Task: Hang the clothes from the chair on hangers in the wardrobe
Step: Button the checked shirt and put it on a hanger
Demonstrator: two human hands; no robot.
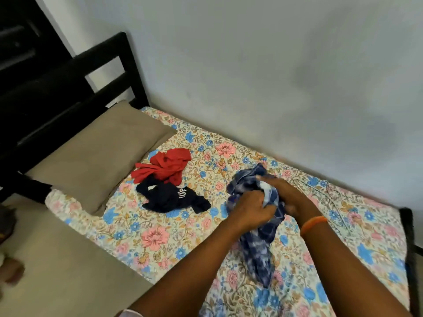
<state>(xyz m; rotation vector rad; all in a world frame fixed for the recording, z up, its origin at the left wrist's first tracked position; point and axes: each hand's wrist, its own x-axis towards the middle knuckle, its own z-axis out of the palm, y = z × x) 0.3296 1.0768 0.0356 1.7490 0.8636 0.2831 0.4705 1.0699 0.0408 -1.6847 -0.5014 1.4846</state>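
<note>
A bed with a floral sheet (160, 243) fills the view, a tan pillow (96, 154) at its head. On the sheet lie a red garment (167, 165) and, touching it, a dark navy garment (169, 197). Just beside them, a blue-and-white checked garment (258, 248) is bunched above the sheet, with the left hand (249, 211) and right hand (286, 193) both curled tightly around it. An orange band (313, 223) circles the right wrist.

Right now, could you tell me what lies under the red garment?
The red garment lies on the floral bedsheet, its lower edge overlapping the navy garment. Anything beneath is covered.
</note>
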